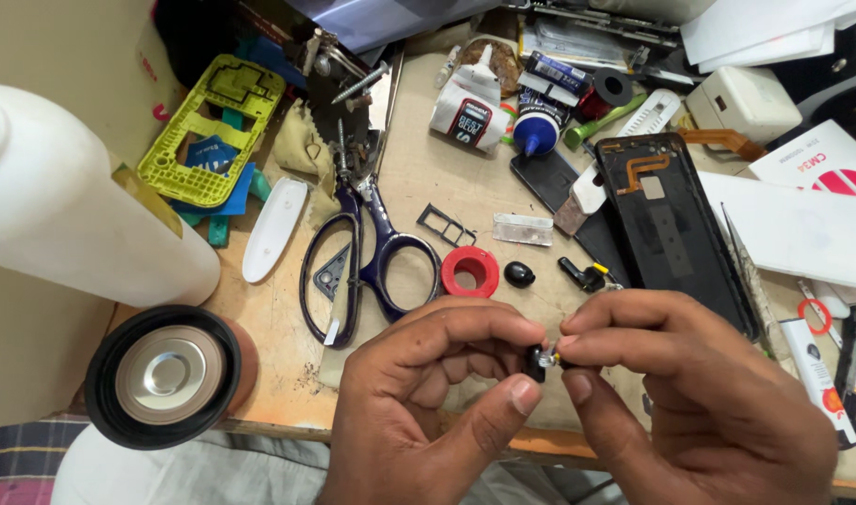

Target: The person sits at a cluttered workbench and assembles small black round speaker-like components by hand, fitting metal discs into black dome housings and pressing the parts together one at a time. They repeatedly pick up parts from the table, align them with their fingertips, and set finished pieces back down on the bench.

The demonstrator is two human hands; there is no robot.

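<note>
Tiny black earbud part (537,363) with a bit of metal showing is pinched between both hands over the worktop's (418,178) near edge: left hand (428,402) closed on it thumb-and-forefinger, right hand (699,393) fingertips nipping its right side. Looks featherweight, rigid plastic, likely fragile at the metal bit, so grip the shell. Red tape roll (470,271), black earbud (519,273) and scissors (362,262) lie just beyond.
</note>
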